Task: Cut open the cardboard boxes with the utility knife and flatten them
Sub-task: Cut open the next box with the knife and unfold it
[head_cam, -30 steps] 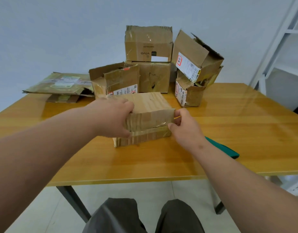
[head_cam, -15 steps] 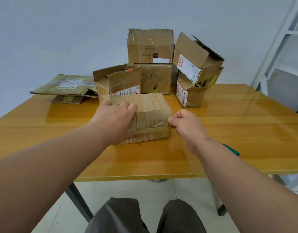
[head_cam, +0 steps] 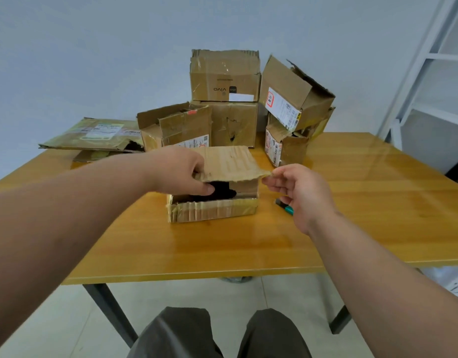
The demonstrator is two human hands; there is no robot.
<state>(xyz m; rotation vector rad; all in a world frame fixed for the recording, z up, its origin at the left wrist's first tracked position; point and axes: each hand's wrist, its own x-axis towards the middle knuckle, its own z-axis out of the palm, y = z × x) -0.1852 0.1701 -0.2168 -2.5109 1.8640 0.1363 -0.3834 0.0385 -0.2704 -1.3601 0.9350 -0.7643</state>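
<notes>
Cardboard box [head_cam: 213, 209] sits mid-frame on yellow wooden table [head_cam: 222, 249], top flap [head_cam: 229, 161] lifted, dark inside. Left hand [head_cam: 180, 171] grips flap's left edge, thumb under, fingers on top. Right hand [head_cam: 297, 188] pinches flap's right corner with fingertips. Green utility knife [head_cam: 286, 206] lies on table just right of box, mostly hidden behind right hand, maybe touching it. More boxes [head_cam: 224, 99] piled behind, upper centre. Flat cardboard [head_cam: 93, 135] at left.
</notes>
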